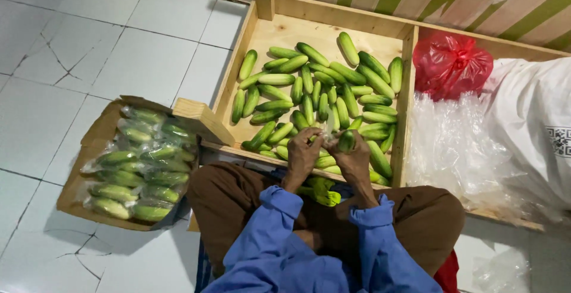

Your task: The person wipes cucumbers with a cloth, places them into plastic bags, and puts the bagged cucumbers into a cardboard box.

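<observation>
We are sitting over a wooden crate [405, 73] of loose cucumbers [321, 85], and both our hands are meeting at its near edge. Our right hand [355, 156] is closing its fingers around one cucumber [347, 141], gripping it low so its long axis is pointing up and slightly away from us. Our left hand [303, 150] is pinching a bit of thin clear film [328, 128] just beside that cucumber's top, fingers curled tight; how much film it is holding we cannot tell. The cucumber is lying between the two hands, nearer the right. To our left a cardboard box [95, 135] is holding wrapped cucumbers [140, 174]; to the right are lying clear plastic bags [452, 144] and a red bag [452, 64]
</observation>
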